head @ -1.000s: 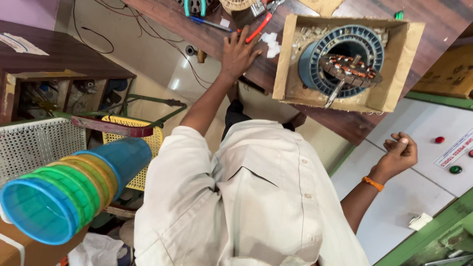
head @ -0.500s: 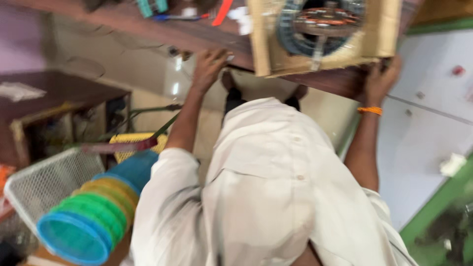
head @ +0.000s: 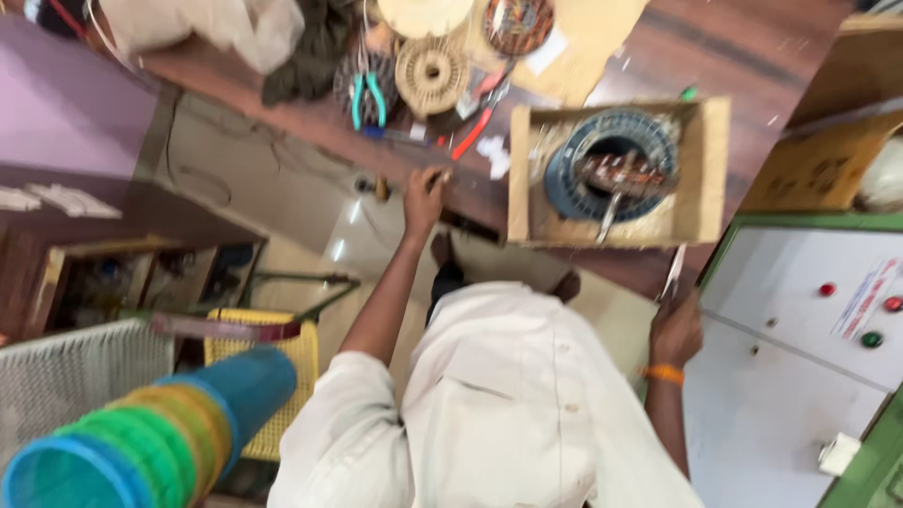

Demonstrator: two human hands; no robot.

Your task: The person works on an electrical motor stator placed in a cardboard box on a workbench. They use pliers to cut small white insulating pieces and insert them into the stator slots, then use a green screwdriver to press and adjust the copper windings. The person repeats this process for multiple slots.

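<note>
My left hand (head: 423, 198) rests with spread fingers on the front edge of a dark wooden table (head: 310, 122) and holds nothing. My right hand (head: 675, 327), with an orange band at the wrist, grips a thin silvery metal tool (head: 673, 273) that points up toward the table edge. Just above it an open cardboard box (head: 527, 179) sits on the table and holds a blue round motor stator (head: 564, 174) with copper windings. My white shirt (head: 508, 414) fills the lower middle.
Teal-handled pliers (head: 367, 94), a red-handled tool (head: 475, 127) and a pale wound spool (head: 433, 71) lie on the table. A white panel (head: 800, 395) with red and green buttons stands at right. Stacked coloured plastic tubs (head: 141, 442), a yellow basket (head: 282, 357) and a white mesh basket (head: 75, 376) sit at left.
My right hand moved from a closed fist over the white panel to the box's lower edge and now grips the thin metal tool. My left hand stays at the table edge. The view shifted.
</note>
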